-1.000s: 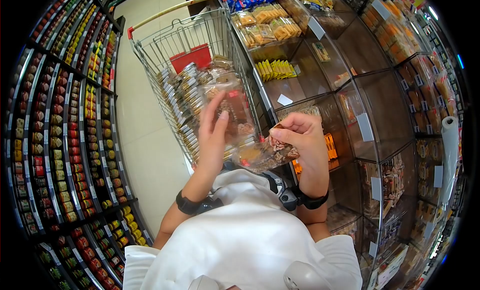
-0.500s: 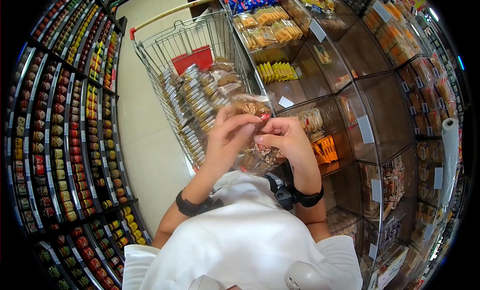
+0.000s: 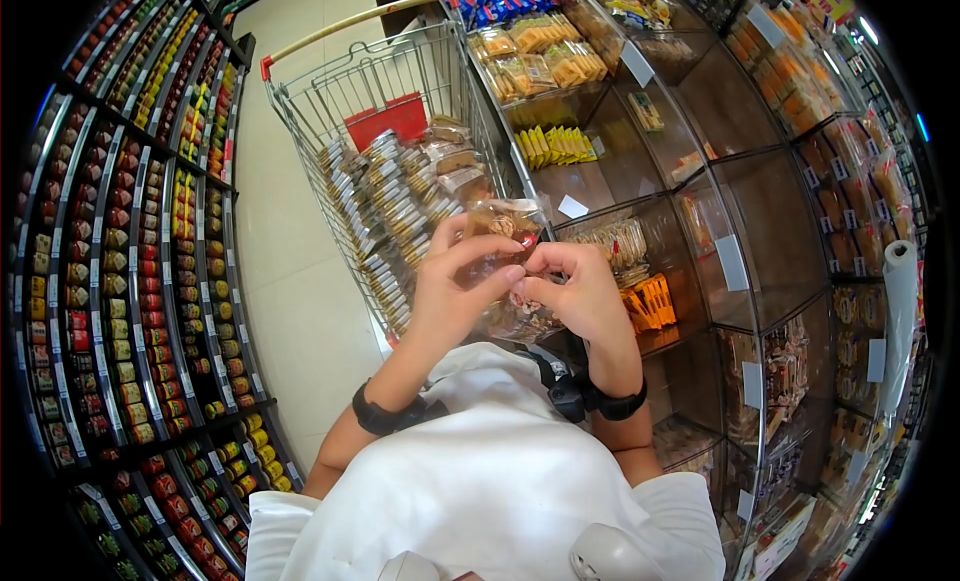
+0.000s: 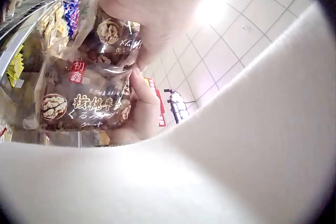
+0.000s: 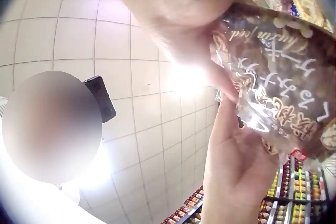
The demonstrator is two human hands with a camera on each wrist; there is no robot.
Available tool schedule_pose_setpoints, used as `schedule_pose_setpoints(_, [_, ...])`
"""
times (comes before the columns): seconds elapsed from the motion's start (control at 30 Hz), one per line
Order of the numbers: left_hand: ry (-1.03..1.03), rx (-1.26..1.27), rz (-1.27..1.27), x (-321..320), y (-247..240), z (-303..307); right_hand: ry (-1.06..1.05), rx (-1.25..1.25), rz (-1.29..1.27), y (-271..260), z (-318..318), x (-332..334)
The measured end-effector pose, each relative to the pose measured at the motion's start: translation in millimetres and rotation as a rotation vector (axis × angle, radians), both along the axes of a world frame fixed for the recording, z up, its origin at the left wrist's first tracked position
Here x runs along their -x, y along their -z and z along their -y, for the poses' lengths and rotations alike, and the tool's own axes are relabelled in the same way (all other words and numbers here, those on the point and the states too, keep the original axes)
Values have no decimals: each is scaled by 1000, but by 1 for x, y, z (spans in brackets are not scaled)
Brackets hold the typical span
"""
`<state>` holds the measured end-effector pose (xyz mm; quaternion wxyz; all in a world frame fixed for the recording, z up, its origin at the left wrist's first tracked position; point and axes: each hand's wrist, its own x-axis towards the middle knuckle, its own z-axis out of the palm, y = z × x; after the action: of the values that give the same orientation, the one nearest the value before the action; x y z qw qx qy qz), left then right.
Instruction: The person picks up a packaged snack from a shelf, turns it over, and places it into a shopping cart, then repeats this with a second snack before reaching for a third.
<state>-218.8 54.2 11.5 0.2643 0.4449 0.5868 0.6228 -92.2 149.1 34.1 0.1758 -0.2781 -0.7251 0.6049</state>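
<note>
Just above the white shirt, my left hand [image 3: 455, 286] and right hand [image 3: 582, 289] meet, thumbs and forefingers close together on clear-wrapped walnut cake packets. One packet [image 3: 505, 219] shows beyond the fingertips, and another packet [image 3: 528, 326] hangs below them. The left wrist view shows the front packet [image 4: 84, 98] with printed walnuts and a red label, overlapping a second packet [image 4: 110, 37]. In the right wrist view, both hands pinch the near edge of a packet [image 5: 289, 77], its plastic creased there. Fingers hide part of the wrapping.
Beyond my hands stands a metal shopping cart [image 3: 290, 96] holding many wrapped packs [image 3: 385, 181]. Clear-walled snack bins [image 3: 700, 221] line the right side, with orange packets [image 3: 650, 301] near my right hand. Shelves of jars and cans [image 3: 130, 281] run along the left.
My left hand has come from over the cart, fingers straight, towards me and right to meet the right hand. Its fingers now bend at the packets. Over the last half second both hands barely shift.
</note>
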Motion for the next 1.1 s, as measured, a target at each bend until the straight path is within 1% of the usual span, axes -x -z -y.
schedule_pose_setpoints(0.03, [-1, 4, 18, 0, 0, 0, 2, -62, 33, -1, 0, 0])
schedule_pose_setpoints(0.13, [1, 17, 67, 0, -1, 1, -10, -408, 32, -4, -1, -1])
schedule_pose_setpoints(0.23, [6, 39, 101, 0, -3, 1, 17, -451, 9, -5, 2, 0])
schedule_pose_setpoints(0.43, [42, 49, 166, 2, -4, 0, -8, -523, -6, -15, 4, -2])
schedule_pose_setpoints(0.53, [79, 53, 199, 5, -5, 1, -76, -517, -66, -18, 4, -4])
schedule_pose_setpoints(0.83, [141, 85, 243, 8, -8, 3, -131, -496, -149, -14, 4, -4])
schedule_pose_setpoints(0.93, [137, 87, 214, 6, -9, 4, -136, -438, -97, -17, 3, -7])
schedule_pose_setpoints(1.03, [104, 50, 179, 1, -10, 4, -90, 53, -65, -14, 4, -9])
schedule_pose_setpoints(1.1, [73, -16, 180, -2, -4, 2, -92, 152, -140, -5, 4, -9])
